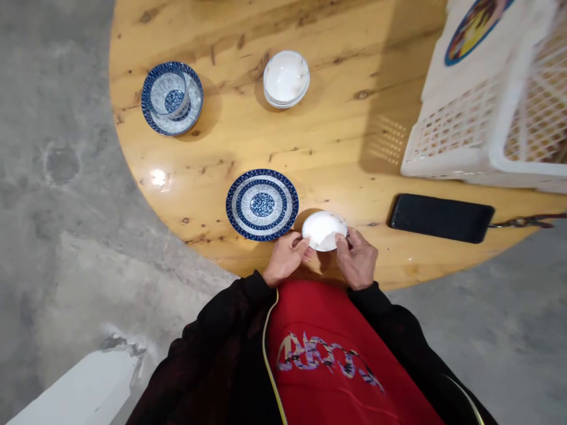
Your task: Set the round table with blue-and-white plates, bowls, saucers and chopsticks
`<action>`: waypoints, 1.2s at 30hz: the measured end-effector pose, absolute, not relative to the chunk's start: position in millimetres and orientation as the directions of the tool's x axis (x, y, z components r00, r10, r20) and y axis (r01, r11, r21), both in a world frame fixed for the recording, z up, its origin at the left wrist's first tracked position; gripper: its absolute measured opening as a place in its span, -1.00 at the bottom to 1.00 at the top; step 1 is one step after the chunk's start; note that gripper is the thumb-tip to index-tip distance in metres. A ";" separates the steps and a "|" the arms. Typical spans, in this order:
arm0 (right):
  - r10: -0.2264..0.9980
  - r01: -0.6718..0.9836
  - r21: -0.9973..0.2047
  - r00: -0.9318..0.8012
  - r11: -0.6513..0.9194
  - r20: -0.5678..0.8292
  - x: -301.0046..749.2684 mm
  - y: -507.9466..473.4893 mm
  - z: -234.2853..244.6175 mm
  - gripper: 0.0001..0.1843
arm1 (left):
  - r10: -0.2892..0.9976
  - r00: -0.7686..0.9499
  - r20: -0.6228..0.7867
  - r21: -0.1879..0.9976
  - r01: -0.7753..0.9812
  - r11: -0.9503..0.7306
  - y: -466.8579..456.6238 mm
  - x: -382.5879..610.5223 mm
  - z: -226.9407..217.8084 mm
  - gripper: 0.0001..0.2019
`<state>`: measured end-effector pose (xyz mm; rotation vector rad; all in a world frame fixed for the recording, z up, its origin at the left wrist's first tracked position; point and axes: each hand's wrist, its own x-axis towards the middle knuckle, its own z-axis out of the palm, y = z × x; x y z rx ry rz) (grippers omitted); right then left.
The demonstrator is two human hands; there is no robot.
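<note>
Left hand [287, 255] and right hand [358, 257] pinch a white dish [324, 230]; I fear a slip off the near table edge [410, 273].

- Looks small, round and glossy: a white dish [325, 229], faintly marked near the rim.
- Shows a broad pale face to the view.
- Rests between left hand [290, 255] and right hand [355, 258], over the wooden table [336, 141].

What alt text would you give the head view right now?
Both hands hold a small white dish at the near edge of a wooden table, just right of a patterned blue plate. Farther back are stacked white bowls and nested patterned dishes; a black phone and white basket are on the right.
</note>
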<state>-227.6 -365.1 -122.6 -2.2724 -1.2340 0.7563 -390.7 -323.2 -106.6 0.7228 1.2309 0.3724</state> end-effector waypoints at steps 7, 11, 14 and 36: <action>0.865 0.635 -0.596 0.433 -0.492 -0.253 -230.0 -364.9 -131.8 -0.41 | 0.611 0.271 -0.743 0.655 0.108 0.748 -321.4 -392.6 -112.7 -0.77; 0.845 0.611 -0.593 0.461 -0.525 -0.273 -231.0 -365.5 -126.2 -0.35 | 0.593 0.285 -0.753 0.641 0.112 0.760 -323.1 -394.9 -111.7 -0.72; 0.786 0.497 -0.635 0.531 -0.592 -0.317 -232.1 -373.7 -120.8 -0.25 | 0.587 0.354 -0.728 0.654 0.106 0.749 -328.2 -405.9 -111.8 -0.64; 0.911 0.434 -0.801 0.173 -0.412 -0.374 -264.8 -519.6 -136.1 -0.49 | 0.729 0.123 -0.673 0.732 0.247 0.635 -502.8 -499.0 -100.1 -0.71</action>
